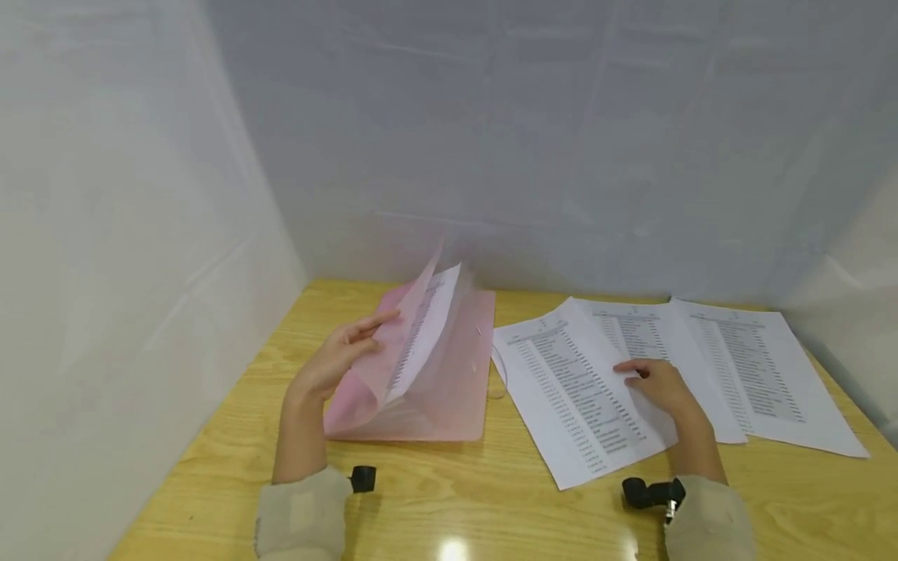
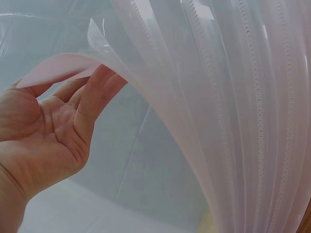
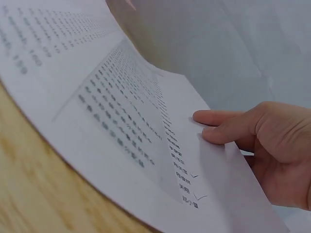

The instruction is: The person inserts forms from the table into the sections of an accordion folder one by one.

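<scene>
A pink folder [image 1: 482, 389] lies partly open on the worktop [image 1: 435, 499], in front of the left hand [image 1: 340, 354], with its leaves fanned upward. That hand's fingers [image 1: 382, 318] pinch the raised cover [image 2: 60, 69] near its edge, thumb on one side and the other fingers on the opposite one. Behind the cover stands a printed page [image 1: 425, 331], tilted among the leaves; the left wrist view shows a row of clear pockets [image 2: 228, 116] with perforated strips.

To the right of the folder, three sheets overlap in a row. The left sheet [image 1: 554, 389] lies over part of the middle sheet [image 1: 634, 331], which in turn covers an edge of the right sheet [image 1: 793, 382]. All three carry columns of print (two small ticks show beside the lines in the right wrist view, though the text is mostly blurred). The right hand [image 1: 662, 386] grips the left sheet by its right-hand edge, thumb and forefinger close together on the printed face, other fingers partly hidden beneath.

A thin loop [image 1: 503, 372] sits between the folder and the left sheet. Both forearms end in pale sleeves [image 1: 302, 506], with black mounts [image 1: 363, 478] at the wrists. Whitish sheeting [image 1: 526, 156] rises behind the worktop.
</scene>
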### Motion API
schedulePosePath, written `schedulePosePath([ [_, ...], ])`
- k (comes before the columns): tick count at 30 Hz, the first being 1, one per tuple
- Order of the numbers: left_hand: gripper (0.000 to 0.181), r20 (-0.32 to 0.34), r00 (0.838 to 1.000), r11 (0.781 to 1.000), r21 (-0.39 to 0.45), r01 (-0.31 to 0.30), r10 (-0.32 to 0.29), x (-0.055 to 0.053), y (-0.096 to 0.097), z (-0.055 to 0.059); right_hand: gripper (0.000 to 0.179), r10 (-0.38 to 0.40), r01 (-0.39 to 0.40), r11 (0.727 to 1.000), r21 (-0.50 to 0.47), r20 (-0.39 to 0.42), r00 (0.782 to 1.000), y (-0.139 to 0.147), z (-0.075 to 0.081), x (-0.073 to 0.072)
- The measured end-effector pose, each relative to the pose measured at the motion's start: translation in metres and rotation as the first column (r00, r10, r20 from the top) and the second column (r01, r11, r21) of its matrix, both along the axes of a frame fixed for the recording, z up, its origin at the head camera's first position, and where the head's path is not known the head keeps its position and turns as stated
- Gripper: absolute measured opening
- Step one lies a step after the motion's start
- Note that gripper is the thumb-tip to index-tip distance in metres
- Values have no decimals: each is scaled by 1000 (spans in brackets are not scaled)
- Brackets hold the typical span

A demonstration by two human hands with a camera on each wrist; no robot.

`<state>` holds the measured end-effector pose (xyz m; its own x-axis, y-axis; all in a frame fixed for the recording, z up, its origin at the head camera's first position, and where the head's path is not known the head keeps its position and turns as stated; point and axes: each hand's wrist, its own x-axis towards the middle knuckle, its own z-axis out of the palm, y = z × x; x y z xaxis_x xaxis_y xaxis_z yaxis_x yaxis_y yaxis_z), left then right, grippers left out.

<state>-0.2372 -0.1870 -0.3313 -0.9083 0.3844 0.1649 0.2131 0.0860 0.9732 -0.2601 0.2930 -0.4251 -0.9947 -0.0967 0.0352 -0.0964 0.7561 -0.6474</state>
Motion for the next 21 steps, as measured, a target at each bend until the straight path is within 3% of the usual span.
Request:
schedulePosePath([
  [5, 47, -1, 1000, 1000, -1, 2, -2, 1, -1, 0, 27, 64, -64, 998, -22, -8, 998, 2, 11, 5],
  [9, 47, -7, 1000, 1000, 2, -1, 1, 1, -2, 0, 30, 78, -73, 992, -107, 49, 996, 4, 21, 11],
  [12, 47, -6, 1000, 1000, 9, -2, 2, 1, -2, 1, 35, 56, -27, 976, -215, 133, 989, 6, 24, 14],
  [16, 47, 0, 1000, 1000, 9, -7, 7, 2, -2, 1, 37, 18, 68, 937, -343, 243, 970, 7, 24, 15],
  [21, 47, 12, 1000, 1000, 6, -17, 17, 3, -3, 1, 38, 12, 91, 915, -392, 253, 967, 10, 25, 13],
])
